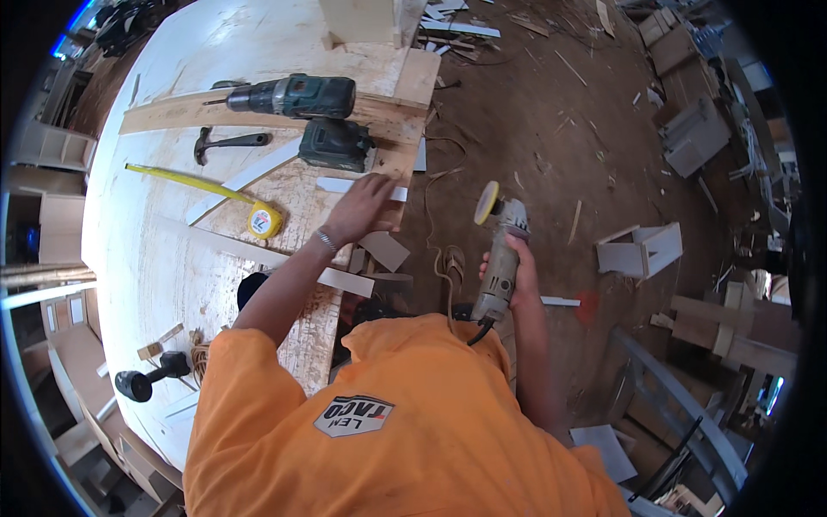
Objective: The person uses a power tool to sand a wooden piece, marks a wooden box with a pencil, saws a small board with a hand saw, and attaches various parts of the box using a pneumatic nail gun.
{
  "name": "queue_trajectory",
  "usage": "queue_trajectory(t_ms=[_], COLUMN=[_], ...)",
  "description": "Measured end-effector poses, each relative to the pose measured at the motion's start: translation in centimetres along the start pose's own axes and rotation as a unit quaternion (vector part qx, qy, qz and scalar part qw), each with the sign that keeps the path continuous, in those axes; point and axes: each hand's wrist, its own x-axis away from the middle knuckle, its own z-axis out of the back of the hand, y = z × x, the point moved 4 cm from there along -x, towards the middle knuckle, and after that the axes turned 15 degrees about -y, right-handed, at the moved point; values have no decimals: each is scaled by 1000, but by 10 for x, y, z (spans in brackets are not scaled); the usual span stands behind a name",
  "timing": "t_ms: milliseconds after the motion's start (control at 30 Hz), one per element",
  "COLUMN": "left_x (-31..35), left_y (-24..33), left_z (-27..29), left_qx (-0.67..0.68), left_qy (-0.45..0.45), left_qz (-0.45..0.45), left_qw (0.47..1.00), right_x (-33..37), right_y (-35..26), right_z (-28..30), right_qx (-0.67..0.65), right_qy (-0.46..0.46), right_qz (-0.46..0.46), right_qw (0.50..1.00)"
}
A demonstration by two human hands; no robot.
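Observation:
My right hand (523, 274) is wrapped round the body of a grey angle grinder (501, 274), held off the right edge of the workbench. A round yellow-rimmed disc (487, 203) sits on its head, facing the bench, and a black cord leaves its rear end. On the bench's right edge, my left hand (362, 209) lies palm down with its fingers stretched across a narrow white strip (334, 184). The strip shows on both sides of the fingers; the hand hides its middle. Just beyond stands a dark green cordless drill (297, 96) on its battery.
Left of my hand, the workbench (172, 250) carries a hammer (231, 143), a yellow tape measure (263, 221) with its blade drawn out, and wood offcuts (346, 281). A cable (438, 220) trails over the littered floor. A small box frame (640, 251) stands at right.

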Motion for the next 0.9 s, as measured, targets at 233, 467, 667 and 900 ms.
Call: queue_trajectory(t_ms=[233, 467, 667, 900], left_x=[13, 0, 4, 4], left_y=[-33, -29, -37, -38], left_z=[-13, -15, -20, -19], left_qx=[132, 156, 196, 166], left_qy=[-17, 20, 21, 12], left_qz=[52, -5, -14, -22], left_qw=[990, 988, 980, 986], right_x=[-18, -46, -61, -63], right_y=[24, 52, 69, 72], right_z=[-11, -20, -27, -25], right_qx=[38, 78, 63, 83], right_qy=[-56, -70, -98, -79], right_qz=[-51, -66, -87, -92], right_qw=[996, 992, 989, 989])
